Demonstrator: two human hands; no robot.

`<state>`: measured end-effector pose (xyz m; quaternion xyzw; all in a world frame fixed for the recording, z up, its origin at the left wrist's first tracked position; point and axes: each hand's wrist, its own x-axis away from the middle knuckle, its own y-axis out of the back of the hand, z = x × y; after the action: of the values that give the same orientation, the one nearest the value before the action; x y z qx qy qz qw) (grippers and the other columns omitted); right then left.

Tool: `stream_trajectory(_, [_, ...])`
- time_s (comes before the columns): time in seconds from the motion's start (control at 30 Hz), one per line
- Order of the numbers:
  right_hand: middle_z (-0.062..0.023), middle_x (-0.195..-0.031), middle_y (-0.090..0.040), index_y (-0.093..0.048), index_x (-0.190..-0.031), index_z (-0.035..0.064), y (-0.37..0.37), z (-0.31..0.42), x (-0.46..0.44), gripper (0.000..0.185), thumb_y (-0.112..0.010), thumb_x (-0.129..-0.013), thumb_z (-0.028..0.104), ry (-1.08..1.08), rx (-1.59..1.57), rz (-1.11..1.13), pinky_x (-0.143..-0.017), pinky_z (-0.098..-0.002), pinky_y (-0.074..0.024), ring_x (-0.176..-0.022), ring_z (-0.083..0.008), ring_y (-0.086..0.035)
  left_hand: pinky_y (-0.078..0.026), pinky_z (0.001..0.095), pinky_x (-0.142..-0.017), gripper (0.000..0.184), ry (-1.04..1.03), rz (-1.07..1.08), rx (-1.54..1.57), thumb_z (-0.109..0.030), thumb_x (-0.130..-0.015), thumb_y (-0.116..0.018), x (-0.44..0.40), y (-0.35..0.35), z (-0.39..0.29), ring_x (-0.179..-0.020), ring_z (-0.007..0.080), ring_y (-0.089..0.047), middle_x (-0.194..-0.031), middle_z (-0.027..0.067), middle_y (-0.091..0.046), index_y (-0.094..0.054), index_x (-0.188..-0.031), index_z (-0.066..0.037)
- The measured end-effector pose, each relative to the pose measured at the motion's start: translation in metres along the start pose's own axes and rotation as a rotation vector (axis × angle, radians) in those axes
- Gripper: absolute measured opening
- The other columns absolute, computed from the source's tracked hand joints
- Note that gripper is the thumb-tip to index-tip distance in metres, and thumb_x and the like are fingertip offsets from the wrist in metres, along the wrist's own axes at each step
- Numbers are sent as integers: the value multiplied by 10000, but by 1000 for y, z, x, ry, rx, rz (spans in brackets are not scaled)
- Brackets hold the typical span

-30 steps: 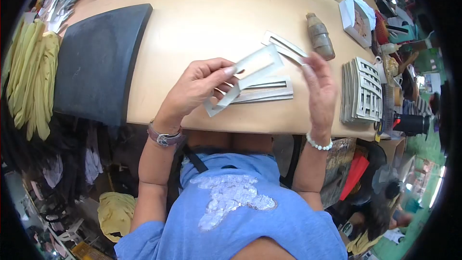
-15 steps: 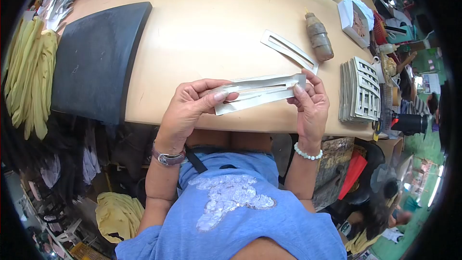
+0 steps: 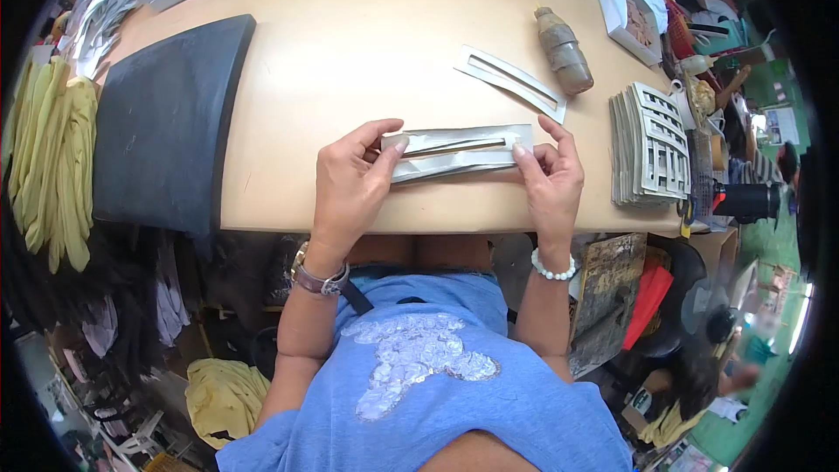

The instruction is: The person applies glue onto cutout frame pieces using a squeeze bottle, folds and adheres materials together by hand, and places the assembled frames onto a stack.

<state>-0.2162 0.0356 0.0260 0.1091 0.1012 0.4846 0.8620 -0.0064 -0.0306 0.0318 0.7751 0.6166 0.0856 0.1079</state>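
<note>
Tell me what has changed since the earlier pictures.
The slotted strip, held up at a tilt by the left hand at first, then between both hands, is now lower and flatter, a thumb on each end. The right hand has moved left and toward the person, away from the loose strip.

The loose strip, bottle and black board stayed put; the view shifted slightly.
</note>
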Motion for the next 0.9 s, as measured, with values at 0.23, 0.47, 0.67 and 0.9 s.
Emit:
stream_trajectory(0.23, [-53,-600,-564,-535,-1176,-11,-10,-9,-2,424,-683,-783,48,96,300,-72,-533,-261,-437,-520,-107,-528,-456,279,-648,341,-139,-108,-450,-24,-790,-640,7,-10,4,-718,154,-567,-804,107,-610,-613,-1129,-17])
stream_trajectory(0.47, [-77,-653,-567,-564,-1139,2,-12,-6,0,392,-691,-776,73,101,450,-65,-561,-315,-457,-572,-177,-571,-408,449,-968,416,-774,134,-924,-48,-789,-533,2,-10,21,-1172,273,-518,-1269,131,-549,-583,-1201,-70])
stream_trajectory(0.67, [-182,-1285,-503,-541,-1231,8,-32,-2,11,468,-593,-864,294,651,901,-104,-1022,-493,-300,-1230,-363,-430,-325,483,-1047,436,-758,365,-967,-129,-819,-506,1,-4,19,-1236,303,-466,-1311,150,-515,-538,-1236,-6])
stream_trajectory(0.9, [-146,-1469,-311,-346,-1403,37,-43,-7,32,903,-438,-791,694,533,897,404,-1082,-554,-186,-1362,-322,-280,-192,492,-1113,810,-705,486,-916,-501,-760,-577,6,5,19,-1342,321,-327,-1416,194,-378,-408,-1339,38])
